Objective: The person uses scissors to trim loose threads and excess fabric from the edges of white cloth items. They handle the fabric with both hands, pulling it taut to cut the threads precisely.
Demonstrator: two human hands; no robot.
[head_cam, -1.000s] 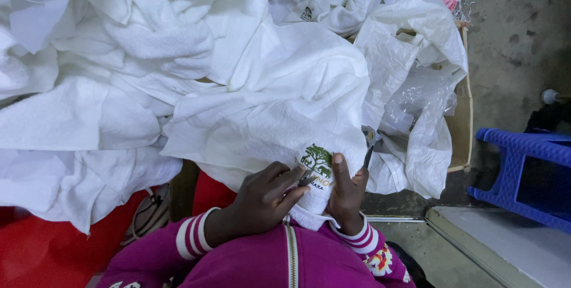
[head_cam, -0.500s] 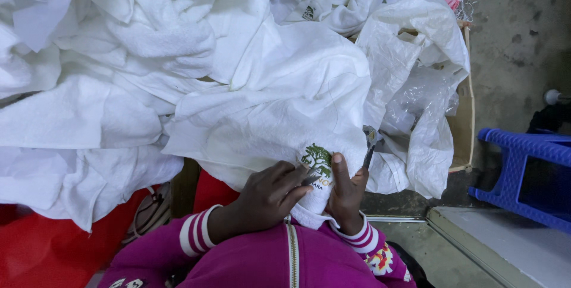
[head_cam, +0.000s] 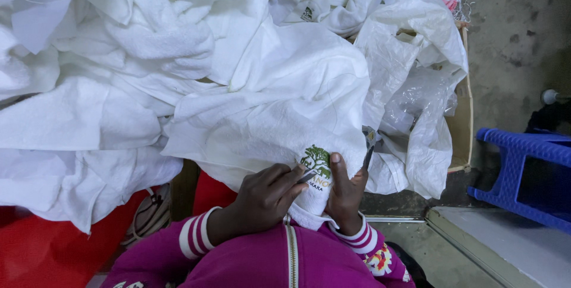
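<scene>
A white towel (head_cam: pixel 267 127) with a small green embroidered tree emblem (head_cam: pixel 316 158) lies folded over in front of me. My left hand (head_cam: pixel 264 196) rests on the cloth just left of the emblem, its fingertips pinching a thin dark tool (head_cam: pixel 307 176) against it. My right hand (head_cam: pixel 345 190) grips the same fold from the right, thumb pressed beside the emblem. A small pair of metal snips (head_cam: pixel 370 145) sticks up behind my right hand; how it is held is hidden. Magenta sleeves with striped cuffs cover both wrists.
A big heap of white towels (head_cam: pixel 107 68) fills the left and top. A cardboard box (head_cam: pixel 461 115) lined with clear plastic bags (head_cam: pixel 416 104) stands on the right. A blue plastic stool (head_cam: pixel 523 169) sits at far right on a concrete floor. Red cloth (head_cam: pixel 35 252) lies at lower left.
My left fingers have shifted slightly along the emblem's edge; the cloth and my right hand stay almost as they were.
</scene>
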